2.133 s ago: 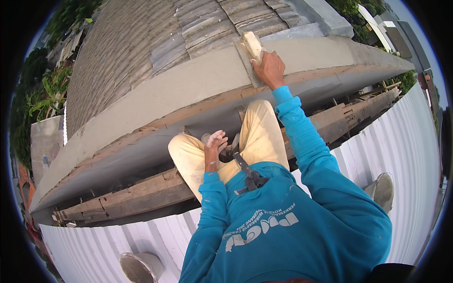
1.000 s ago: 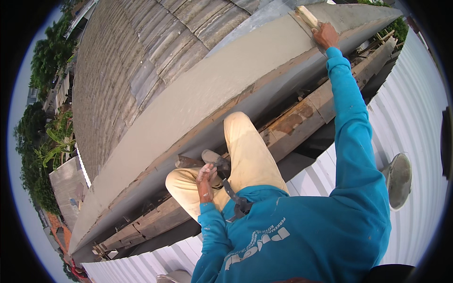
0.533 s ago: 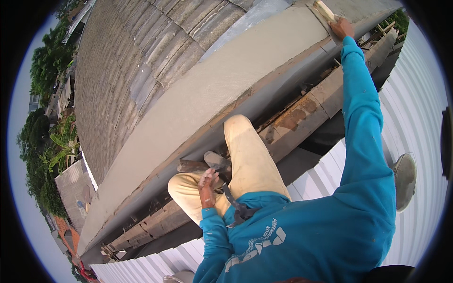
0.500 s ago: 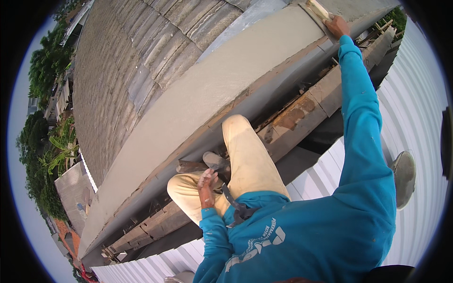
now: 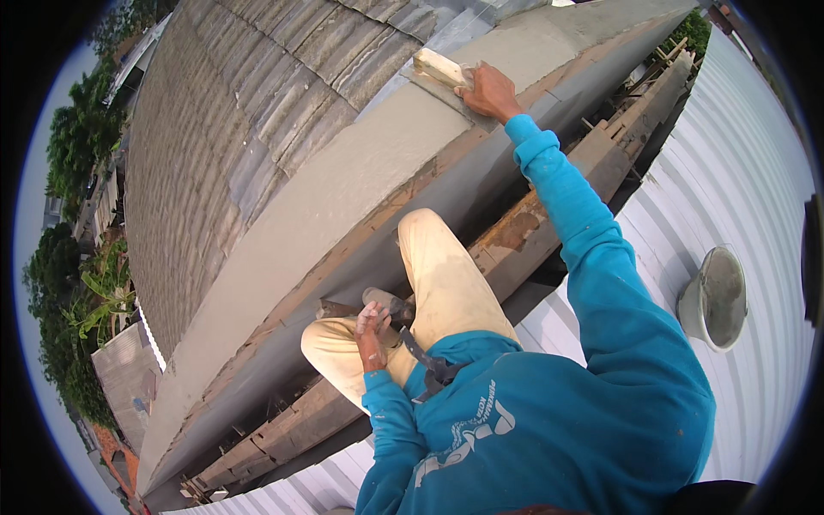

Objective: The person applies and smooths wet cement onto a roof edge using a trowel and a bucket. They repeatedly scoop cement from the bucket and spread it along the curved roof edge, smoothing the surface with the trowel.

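My right hand (image 5: 491,92) is closed round the pale handle of a plastering float (image 5: 438,66). Its flat blade lies on a band of smooth grey mortar (image 5: 343,176) along the roof edge. My left hand (image 5: 372,336) rests by my bent knee, fingers apart and smeared with pale mortar; nothing shows in it. A dark strap (image 5: 433,371) hangs at my waist close to that hand. Just beyond it are a brown and a grey rounded shape, partly hidden by my leg, which I cannot identify.
Ribbed roof tiles (image 5: 257,112) slope up beyond the mortar band. Below its edge runs a gap with a stained wooden beam (image 5: 532,227). White corrugated sheeting (image 5: 721,172) spreads to the right, with a mortar-stained bucket (image 5: 719,300) standing on it.
My right hand has drawn the float down and left along the mortar band, toward me. My left hand has barely moved. More of the bucket now shows.
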The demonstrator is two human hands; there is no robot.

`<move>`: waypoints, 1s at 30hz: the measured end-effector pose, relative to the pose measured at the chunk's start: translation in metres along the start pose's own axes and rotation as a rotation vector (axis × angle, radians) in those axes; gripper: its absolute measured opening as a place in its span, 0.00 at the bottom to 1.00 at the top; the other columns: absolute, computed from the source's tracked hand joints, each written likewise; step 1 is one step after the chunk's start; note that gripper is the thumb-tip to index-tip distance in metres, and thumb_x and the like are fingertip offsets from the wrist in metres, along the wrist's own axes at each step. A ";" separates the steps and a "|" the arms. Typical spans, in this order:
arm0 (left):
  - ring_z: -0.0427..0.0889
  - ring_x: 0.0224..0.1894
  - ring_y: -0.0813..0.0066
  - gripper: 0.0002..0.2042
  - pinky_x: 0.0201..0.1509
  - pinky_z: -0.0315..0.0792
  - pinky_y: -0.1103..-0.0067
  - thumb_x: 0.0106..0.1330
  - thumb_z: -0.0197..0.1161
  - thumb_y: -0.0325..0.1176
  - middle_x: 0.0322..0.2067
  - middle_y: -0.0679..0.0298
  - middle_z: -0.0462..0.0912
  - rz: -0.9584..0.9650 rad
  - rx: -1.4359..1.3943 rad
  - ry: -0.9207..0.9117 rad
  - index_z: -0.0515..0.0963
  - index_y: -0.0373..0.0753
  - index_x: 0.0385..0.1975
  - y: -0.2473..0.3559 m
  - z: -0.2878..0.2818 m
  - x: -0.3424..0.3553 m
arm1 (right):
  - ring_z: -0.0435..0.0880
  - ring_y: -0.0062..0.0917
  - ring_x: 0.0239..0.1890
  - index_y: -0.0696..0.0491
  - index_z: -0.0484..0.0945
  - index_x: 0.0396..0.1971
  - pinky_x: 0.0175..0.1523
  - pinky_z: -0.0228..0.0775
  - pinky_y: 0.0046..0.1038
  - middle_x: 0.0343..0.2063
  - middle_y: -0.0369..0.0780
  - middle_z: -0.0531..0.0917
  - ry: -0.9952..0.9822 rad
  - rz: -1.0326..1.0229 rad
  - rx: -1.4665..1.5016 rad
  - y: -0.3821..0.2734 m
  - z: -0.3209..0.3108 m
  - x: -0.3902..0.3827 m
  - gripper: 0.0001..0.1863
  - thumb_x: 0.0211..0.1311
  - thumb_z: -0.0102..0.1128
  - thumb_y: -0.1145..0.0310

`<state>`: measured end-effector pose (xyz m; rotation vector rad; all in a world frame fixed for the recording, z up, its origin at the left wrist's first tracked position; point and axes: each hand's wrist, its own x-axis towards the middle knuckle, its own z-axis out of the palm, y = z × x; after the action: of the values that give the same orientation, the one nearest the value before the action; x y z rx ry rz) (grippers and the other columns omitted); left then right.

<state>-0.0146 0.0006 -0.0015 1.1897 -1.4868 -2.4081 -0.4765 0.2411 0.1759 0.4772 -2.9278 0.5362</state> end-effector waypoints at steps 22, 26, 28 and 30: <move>0.79 0.56 0.58 0.17 0.62 0.73 0.67 0.72 0.56 0.31 0.56 0.50 0.77 -0.045 0.000 0.043 0.72 0.31 0.57 0.004 0.002 -0.008 | 0.82 0.47 0.52 0.50 0.78 0.57 0.58 0.72 0.43 0.50 0.52 0.82 0.186 0.366 -0.047 0.260 -0.071 0.079 0.30 0.59 0.59 0.48; 0.80 0.55 0.60 0.18 0.61 0.74 0.68 0.72 0.57 0.31 0.56 0.51 0.78 -0.067 0.016 0.061 0.72 0.30 0.57 0.004 -0.001 -0.010 | 0.84 0.46 0.49 0.57 0.81 0.52 0.55 0.73 0.42 0.46 0.53 0.84 0.127 0.397 -0.050 0.306 -0.070 0.096 0.30 0.59 0.60 0.48; 0.80 0.55 0.61 0.18 0.61 0.74 0.68 0.72 0.57 0.31 0.56 0.51 0.78 -0.065 0.024 0.057 0.72 0.30 0.57 0.005 0.002 -0.010 | 0.85 0.45 0.47 0.60 0.82 0.49 0.53 0.73 0.41 0.43 0.54 0.85 0.065 0.362 0.019 0.318 -0.077 0.095 0.30 0.59 0.60 0.47; 0.80 0.55 0.61 0.18 0.61 0.74 0.69 0.71 0.57 0.31 0.56 0.51 0.78 -0.066 0.028 0.043 0.72 0.30 0.58 0.005 0.006 -0.008 | 0.86 0.43 0.44 0.54 0.84 0.49 0.51 0.74 0.39 0.39 0.53 0.86 0.036 0.381 0.018 0.333 -0.080 0.095 0.27 0.59 0.61 0.48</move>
<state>-0.0148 0.0056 0.0087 1.3077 -1.4977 -2.3946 -0.6703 0.5391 0.1595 -0.0942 -2.9904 0.6049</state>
